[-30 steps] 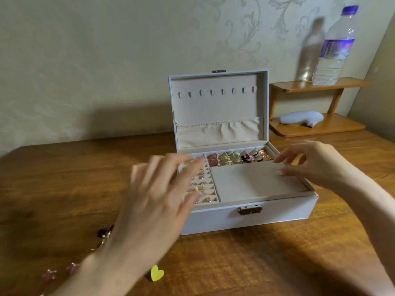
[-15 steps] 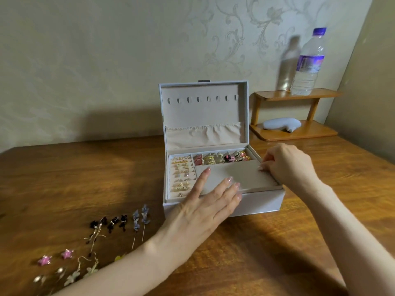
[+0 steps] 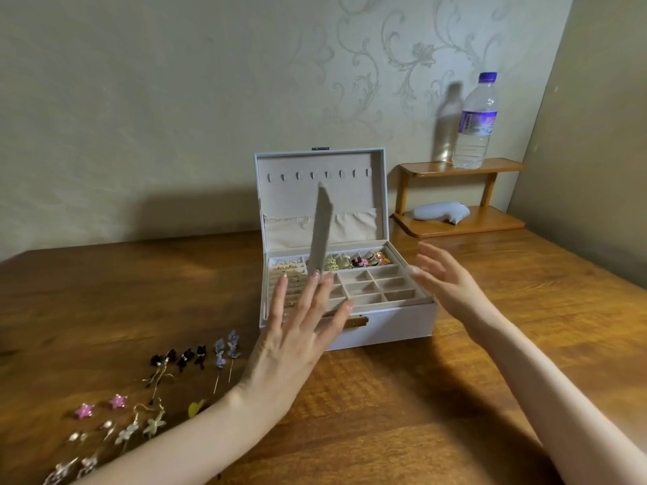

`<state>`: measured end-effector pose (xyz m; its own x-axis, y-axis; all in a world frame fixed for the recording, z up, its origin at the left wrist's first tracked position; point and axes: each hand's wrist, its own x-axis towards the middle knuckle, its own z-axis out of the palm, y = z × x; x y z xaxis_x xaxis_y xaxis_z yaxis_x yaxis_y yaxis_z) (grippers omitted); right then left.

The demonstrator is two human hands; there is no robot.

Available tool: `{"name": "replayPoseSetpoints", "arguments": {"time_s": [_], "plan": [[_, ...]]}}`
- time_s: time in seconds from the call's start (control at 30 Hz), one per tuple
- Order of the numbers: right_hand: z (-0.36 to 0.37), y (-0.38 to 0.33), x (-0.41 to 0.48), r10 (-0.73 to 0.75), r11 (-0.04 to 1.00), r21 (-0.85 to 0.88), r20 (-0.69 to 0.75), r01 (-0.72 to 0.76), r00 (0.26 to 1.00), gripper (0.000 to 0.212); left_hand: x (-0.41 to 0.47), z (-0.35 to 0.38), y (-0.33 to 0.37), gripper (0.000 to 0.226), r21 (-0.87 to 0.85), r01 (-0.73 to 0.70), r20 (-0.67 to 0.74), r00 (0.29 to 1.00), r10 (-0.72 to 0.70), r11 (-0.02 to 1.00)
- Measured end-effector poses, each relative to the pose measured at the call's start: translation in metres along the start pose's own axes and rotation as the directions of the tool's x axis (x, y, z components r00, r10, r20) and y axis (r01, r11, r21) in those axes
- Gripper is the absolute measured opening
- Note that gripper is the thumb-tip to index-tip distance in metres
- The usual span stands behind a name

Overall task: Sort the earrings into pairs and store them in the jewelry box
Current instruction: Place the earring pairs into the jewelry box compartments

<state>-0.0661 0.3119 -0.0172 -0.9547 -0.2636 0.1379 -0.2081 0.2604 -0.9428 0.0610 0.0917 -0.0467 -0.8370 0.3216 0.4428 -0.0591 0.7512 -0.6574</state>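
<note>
Leftmost, the earrings [image 3: 190,357] lie in loose pairs on the table [image 3: 385,414], probably light, dangly and snag-prone (best pinched at hook or post). Left hand [image 3: 297,330], fingers straight and spread, props the thin stiff flap [image 3: 320,232] upright over the box [image 3: 385,327]; right hand [image 3: 444,281] hovers spread beside it, touching nothing.

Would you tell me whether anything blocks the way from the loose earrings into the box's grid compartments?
Only the beige cover panel, propped on edge by the left hand at the left side of the grid compartments, which lie uncovered.
</note>
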Motion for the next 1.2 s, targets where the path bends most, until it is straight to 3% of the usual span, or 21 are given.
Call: {"name": "replayPoseSetpoints", "arguments": {"time_s": [0.2,0.63,0.87,0.97,1.07,1.13,1.2], "plan": [[0.016,0.01,0.001,0.124,0.981,0.148,0.035,-0.127,0.992,0.054,-0.003,-0.002,0.002,0.111,-0.151,0.082,-0.037,0.995,-0.088,0.985],[0.032,0.005,0.002,0.031,0.969,0.245,-0.051,-0.018,0.998,0.053,0.006,0.017,-0.014,0.114,-0.296,0.115,-0.066,0.988,-0.14,0.948],[0.041,0.008,0.001,0.023,0.977,0.213,-0.155,0.011,0.988,0.053,0.008,0.032,-0.019,0.102,-0.389,0.191,0.026,0.98,-0.197,0.901],[0.045,0.002,-0.006,-0.171,0.98,-0.146,-0.287,0.133,0.943,0.05,0.001,0.025,-0.03,0.074,-0.527,0.214,-0.031,0.962,-0.27,0.822],[0.061,-0.013,-0.018,-0.513,0.804,-0.494,-0.293,0.332,0.807,0.044,-0.014,0.015,-0.056,0.042,-0.65,0.336,-0.005,0.895,-0.446,0.681],[0.077,-0.025,-0.027,-0.653,0.697,-0.552,-0.225,0.457,0.723,0.038,-0.026,0.012,-0.076,0.026,-0.692,0.463,0.169,0.85,-0.499,0.554],[0.096,-0.036,-0.038,-0.688,0.661,-0.476,-0.076,0.581,0.721,0.03,-0.037,0.015,-0.093,0.017,-0.69,0.553,0.338,0.816,-0.468,0.467]]}}
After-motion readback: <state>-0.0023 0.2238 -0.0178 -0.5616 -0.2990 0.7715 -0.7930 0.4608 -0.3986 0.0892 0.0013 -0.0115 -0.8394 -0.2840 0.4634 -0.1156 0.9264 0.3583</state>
